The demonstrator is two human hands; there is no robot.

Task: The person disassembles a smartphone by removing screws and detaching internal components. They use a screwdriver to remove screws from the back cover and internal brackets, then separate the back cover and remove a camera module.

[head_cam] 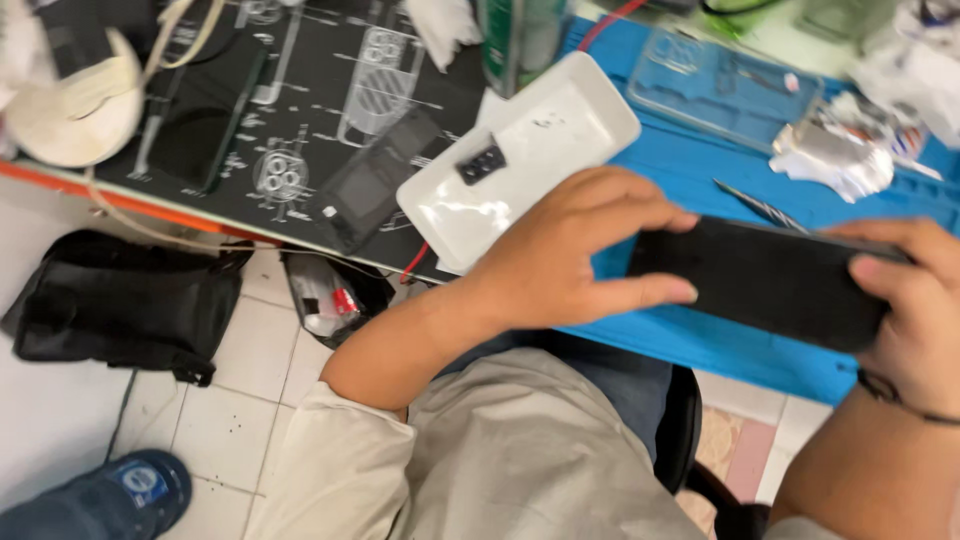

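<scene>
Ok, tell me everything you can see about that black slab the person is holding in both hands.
The black slab is a flat, thin rectangle with rounded corners, matte and dark, with no marks visible on the face in view. It looks like a phone or its screen panel. It lies almost level, long side across the view, held just above the blue mat. The left hand pinches its left end, fingers on top and thumb at the near edge. The right hand grips the right end. A thin metal tool lies behind it.
</scene>
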